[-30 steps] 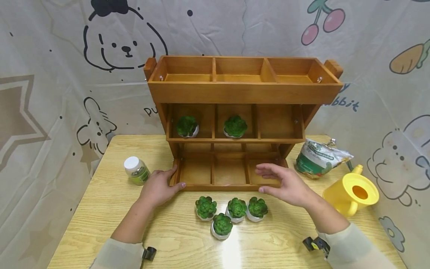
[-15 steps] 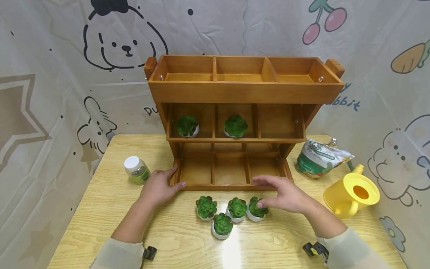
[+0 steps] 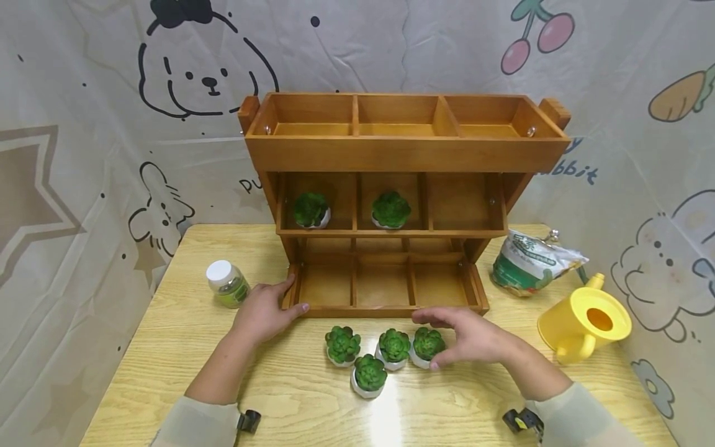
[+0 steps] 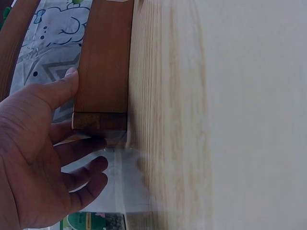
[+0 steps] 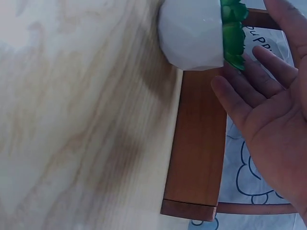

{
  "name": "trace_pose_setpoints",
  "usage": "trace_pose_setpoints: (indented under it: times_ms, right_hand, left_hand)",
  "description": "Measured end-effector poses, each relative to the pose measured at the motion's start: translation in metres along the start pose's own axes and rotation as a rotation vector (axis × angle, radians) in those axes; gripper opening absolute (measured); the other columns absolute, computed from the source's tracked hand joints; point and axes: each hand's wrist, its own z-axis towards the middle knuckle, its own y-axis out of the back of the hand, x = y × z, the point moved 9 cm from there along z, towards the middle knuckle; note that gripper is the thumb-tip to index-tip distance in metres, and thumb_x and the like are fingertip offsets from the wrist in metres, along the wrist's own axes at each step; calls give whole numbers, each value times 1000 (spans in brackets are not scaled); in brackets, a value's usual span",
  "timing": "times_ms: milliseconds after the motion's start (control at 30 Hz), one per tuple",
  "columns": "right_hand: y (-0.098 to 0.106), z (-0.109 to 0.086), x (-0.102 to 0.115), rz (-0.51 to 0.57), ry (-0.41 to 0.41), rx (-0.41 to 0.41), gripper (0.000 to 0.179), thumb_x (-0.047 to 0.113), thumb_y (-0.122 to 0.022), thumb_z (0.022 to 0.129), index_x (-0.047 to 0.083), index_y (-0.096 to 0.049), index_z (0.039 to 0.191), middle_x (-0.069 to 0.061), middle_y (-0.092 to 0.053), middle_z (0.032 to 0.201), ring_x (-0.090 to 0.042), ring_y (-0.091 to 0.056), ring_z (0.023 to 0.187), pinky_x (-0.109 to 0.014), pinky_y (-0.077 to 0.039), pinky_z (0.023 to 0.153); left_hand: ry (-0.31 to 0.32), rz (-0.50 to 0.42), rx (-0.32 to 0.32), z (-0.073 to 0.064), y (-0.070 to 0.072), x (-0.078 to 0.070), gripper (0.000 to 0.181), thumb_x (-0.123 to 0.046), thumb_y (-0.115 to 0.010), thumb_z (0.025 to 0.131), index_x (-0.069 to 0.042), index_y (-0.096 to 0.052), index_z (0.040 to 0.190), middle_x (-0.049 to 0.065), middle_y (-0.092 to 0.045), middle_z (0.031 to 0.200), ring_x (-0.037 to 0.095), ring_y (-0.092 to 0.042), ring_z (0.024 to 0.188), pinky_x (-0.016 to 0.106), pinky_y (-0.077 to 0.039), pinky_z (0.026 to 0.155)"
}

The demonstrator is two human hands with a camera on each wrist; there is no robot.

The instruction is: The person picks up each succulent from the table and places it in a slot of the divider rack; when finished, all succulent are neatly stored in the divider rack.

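The left hand is at the left end of the bottom tier of the wooden shelf. Its thumb rests on the front corner and its forefinger lies along the end, giving a light grip on that corner; the other fingers are slack. The right hand is spread wide, thumb well apart from the fingers, and has hold of nothing. The rightmost plant lies between thumb and fingers, upright in its white pot on the table, just in front of the bottom tier. From where I stand, I cannot tell whether the fingertips touch its leaves.

Three other plants stand to its left, one set nearer the person. Two shelved plants occupy the left and centre compartments of the middle tier. A white-capped jar stands just beside the left hand. A bag and a yellow watering can are positioned right of the shelf.
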Motion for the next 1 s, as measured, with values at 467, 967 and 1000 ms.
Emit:
trace_pose_setpoints:
  times_ms: [467, 967, 1000]
  right_hand:
    - [-15, -2, -15, -49, -81, 49, 93, 32, -95, 71, 15, -52, 152, -1, -59, 148, -27, -57, 133, -55, -42, 113]
    - [-22, -4, -21, -53, -111, 83, 91, 24, -94, 74, 18, -50, 153, -4, -60, 145, -28, -58, 130, -52, -44, 112]
    - [-22, -4, -21, -57, -104, 80, 90, 23, -94, 74, 18, -51, 153, -5, -61, 144, -28, -59, 129, -52, -44, 111]
  left_hand:
    - [-20, -9, -15, 1, 1, -2, 84, -58, -73, 92, -11, -47, 157, 26, -62, 138, 47, -58, 127, 62, -46, 105]
    - [-27, -19, -17, 0, 1, -3, 83, -56, -74, 92, -10, -48, 156, 28, -63, 137, 47, -59, 126, 62, -46, 105]
    - [-23, -19, -14, 0, 1, -2, 83, -56, -73, 92, -10, -47, 156, 28, -62, 137, 48, -58, 127, 62, -46, 105]
